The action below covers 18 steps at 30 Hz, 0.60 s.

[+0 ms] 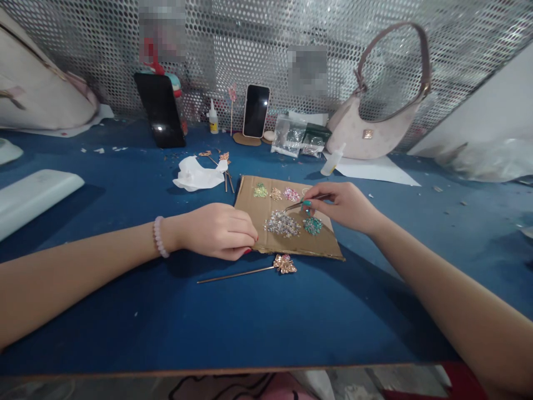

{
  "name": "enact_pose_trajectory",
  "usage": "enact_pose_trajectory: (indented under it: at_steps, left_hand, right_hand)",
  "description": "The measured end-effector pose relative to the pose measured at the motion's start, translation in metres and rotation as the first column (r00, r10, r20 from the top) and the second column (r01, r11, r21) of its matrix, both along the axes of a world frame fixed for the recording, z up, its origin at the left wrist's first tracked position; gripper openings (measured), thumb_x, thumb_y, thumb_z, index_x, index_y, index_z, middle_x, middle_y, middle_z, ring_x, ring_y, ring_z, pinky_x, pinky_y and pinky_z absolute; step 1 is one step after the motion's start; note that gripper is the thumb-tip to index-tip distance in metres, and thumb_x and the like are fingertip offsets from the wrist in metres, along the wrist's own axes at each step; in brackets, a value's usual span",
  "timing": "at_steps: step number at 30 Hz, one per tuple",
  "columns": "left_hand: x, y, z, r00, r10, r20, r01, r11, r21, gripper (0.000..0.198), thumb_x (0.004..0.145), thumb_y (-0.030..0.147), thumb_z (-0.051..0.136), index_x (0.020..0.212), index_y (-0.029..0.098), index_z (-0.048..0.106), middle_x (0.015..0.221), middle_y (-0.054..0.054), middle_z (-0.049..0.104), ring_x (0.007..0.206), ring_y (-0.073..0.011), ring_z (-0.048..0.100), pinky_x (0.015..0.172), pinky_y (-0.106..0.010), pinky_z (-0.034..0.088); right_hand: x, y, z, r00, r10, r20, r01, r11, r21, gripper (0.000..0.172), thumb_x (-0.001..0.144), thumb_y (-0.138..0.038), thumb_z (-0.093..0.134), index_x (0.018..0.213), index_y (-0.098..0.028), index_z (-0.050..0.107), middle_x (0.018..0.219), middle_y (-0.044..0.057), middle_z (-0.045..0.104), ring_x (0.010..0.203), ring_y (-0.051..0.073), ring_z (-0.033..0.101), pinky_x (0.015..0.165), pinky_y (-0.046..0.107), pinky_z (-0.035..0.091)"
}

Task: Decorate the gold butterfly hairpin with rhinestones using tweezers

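Observation:
My right hand (339, 204) pinches a pair of tweezers (296, 205), their tips just above a pile of silvery rhinestones (283, 223) on a cardboard sheet (306, 244). My left hand (222, 230) is closed, its fingertips at the cardboard's left edge; whether they hold anything is hidden. Teal stones (312, 225) lie right of the silvery pile. Behind are green stones (260, 190), gold ones (275, 194) and pink ones (292, 194). A hairpin with a gold ornament (285, 264) lies in front of the cardboard, its stick pointing left.
Behind stand a tablet (160, 111), a phone (256, 111), a glue bottle (213, 118) and a handbag (375, 128). Another bottle (333, 161) leans behind the cardboard. White tissue (197, 175) and more hairpins (226, 175) lie behind my left hand.

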<state>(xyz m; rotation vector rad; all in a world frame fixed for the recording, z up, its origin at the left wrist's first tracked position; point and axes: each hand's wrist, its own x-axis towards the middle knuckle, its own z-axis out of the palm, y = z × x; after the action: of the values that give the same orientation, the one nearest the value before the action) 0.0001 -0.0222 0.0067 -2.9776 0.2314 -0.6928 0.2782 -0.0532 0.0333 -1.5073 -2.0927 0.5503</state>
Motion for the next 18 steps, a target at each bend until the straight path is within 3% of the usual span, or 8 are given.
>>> enact_pose_trajectory:
  at_steps: [18]
  left_hand:
    - [-0.0008, 0.0004, -0.0009, 1.000, 0.014, -0.013, -0.013, 1.000, 0.014, 0.016, 0.086, 0.017, 0.045, 0.088, 0.016, 0.061, 0.088, -0.006, 0.070, 0.081, -0.0151, 0.064, 0.067, -0.025, 0.051]
  right_hand:
    - [0.0002, -0.0002, -0.0002, 1.000, -0.022, 0.016, 0.022, 1.000, -0.005, 0.016, 0.077, -0.028, 0.055, 0.083, -0.019, 0.066, 0.075, 0.005, 0.070, 0.065, 0.018, 0.065, 0.062, 0.033, 0.053]
